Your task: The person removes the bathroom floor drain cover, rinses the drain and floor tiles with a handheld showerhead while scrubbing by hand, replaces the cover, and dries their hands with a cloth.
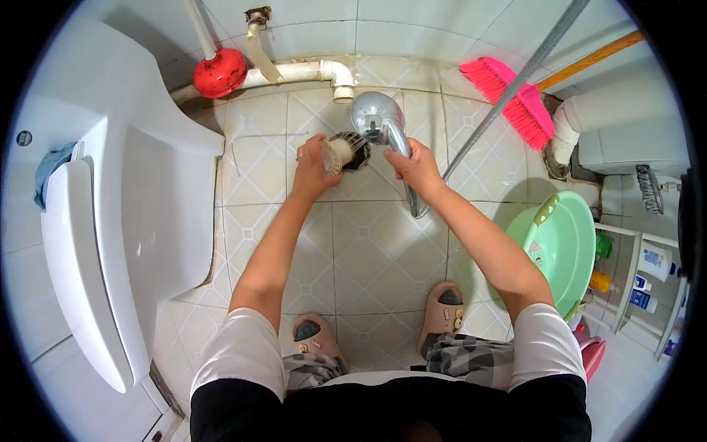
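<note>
My left hand [317,171] is closed around a pale, round drain piece [336,156], tilted over a dark hole [359,156] in the tiled floor. In my right hand [419,171] is the handle of a chrome shower head [373,112]. Thin streams of water run from the head toward the drain piece. A grey metal hose [508,96] loops from below the handle up to the top right. Part of the hole is hidden behind the drain piece and the water.
A white toilet [158,169] stands at the left. Along the back wall are a red plunger [219,74] and a white pipe [298,71]. To the right are a pink broom [515,103], a green basin [578,247] and a rack [628,283] with bottles.
</note>
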